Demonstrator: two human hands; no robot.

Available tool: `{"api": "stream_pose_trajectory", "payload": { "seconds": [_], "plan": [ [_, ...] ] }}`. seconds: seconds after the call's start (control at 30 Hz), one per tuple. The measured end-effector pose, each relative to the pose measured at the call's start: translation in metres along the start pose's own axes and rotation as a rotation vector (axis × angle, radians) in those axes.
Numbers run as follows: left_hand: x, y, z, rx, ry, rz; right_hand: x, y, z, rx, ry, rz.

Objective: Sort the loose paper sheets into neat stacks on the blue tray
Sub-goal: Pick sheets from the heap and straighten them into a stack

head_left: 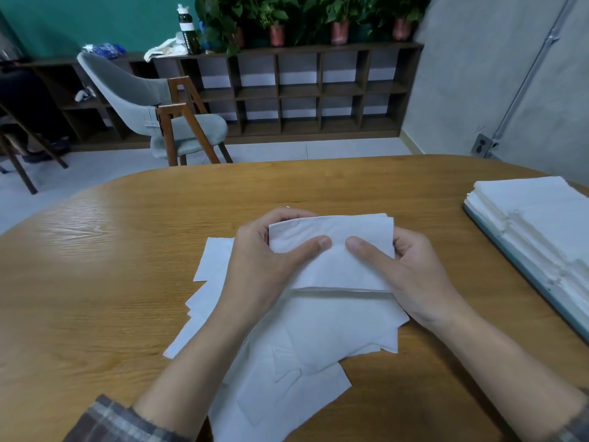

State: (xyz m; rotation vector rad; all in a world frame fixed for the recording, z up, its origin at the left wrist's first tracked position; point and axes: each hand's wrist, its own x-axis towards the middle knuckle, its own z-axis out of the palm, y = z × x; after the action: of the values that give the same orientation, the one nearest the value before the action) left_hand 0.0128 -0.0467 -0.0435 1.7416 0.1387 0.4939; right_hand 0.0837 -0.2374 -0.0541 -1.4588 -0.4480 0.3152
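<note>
My left hand and right hand both pinch 1 folded sheet, probably squaring it for the tray.

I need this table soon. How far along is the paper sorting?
Done: neat stacks sit on the blue tray at the right. In hand: the left hand and right hand grip one folded sheet. Left: a loose pile of overlapping sheets on the table, beneath the hands, not yet sorted.
</note>
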Motion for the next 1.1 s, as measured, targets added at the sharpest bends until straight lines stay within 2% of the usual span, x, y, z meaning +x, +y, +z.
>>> {"api": "stream_pose_trajectory", "payload": {
  "seconds": [0.17,0.33,0.47,0.57,0.63,0.73,0.8,0.87,1.0,1.1],
  "plan": [
    [0.0,-0.004,0.001,0.082,0.021,0.005,0.002,0.003,0.0,-0.004,0.036,-0.029],
    [0.0,-0.006,0.003,0.189,0.075,0.019,0.003,0.001,-0.003,0.025,-0.031,-0.121],
    [-0.001,0.003,-0.001,0.012,-0.02,-0.139,0.006,-0.001,-0.006,0.237,-0.099,-0.106],
    [-0.001,0.003,0.0,0.018,0.008,-0.077,0.005,-0.001,-0.009,0.213,-0.135,-0.104],
    [-0.001,0.001,0.001,-0.004,0.035,-0.028,0.005,-0.002,-0.012,0.092,-0.19,-0.108],
    [-0.002,-0.005,0.003,0.054,0.058,0.007,0.007,0.002,-0.014,-0.201,-0.068,-0.152],
    [-0.002,-0.009,0.004,0.229,0.051,0.065,0.009,0.003,-0.016,-0.297,0.081,-0.177],
    [-0.002,-0.012,0.004,0.384,-0.03,0.083,0.013,0.005,-0.021,-0.35,0.178,-0.193],
    [-0.005,-0.019,0.004,0.532,-0.264,0.003,0.016,0.009,-0.028,-0.403,0.226,-0.202],
    [-0.006,-0.019,0.005,0.525,-0.325,-0.004,0.016,0.011,-0.027,-0.422,0.204,-0.213]
  ]
}}
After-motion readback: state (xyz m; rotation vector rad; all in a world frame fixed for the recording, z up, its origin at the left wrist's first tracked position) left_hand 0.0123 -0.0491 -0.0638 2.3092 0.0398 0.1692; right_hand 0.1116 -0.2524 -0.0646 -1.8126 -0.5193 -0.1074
